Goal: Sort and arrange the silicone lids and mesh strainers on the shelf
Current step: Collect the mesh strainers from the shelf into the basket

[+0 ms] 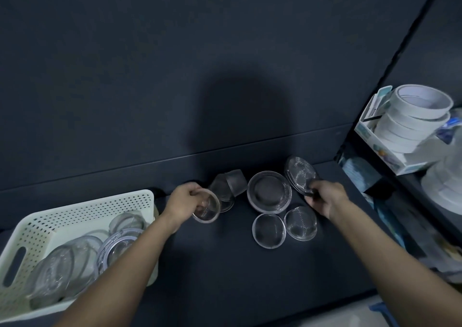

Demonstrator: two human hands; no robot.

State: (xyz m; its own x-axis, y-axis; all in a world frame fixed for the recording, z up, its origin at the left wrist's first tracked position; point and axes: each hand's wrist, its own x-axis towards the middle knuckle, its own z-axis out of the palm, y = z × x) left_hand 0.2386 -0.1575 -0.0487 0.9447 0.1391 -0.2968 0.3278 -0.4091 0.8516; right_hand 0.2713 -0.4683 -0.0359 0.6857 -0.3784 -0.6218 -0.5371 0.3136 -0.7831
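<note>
My left hand grips a small round mesh strainer by its rim, tilted just above the dark shelf. My right hand holds the lower edge of a flat mesh strainer that stands tilted on its edge. Between the hands lie a wide shallow strainer and two deeper ones tipped on their sides. Two small strainers rest nearer to me. Clear silicone lids are piled in a cream perforated basket at the left.
The shelf's dark back wall rises right behind the strainers. To the right, past a dark upright, the neighbouring shelf carries stacked white tape rolls in a box and more packaged goods below.
</note>
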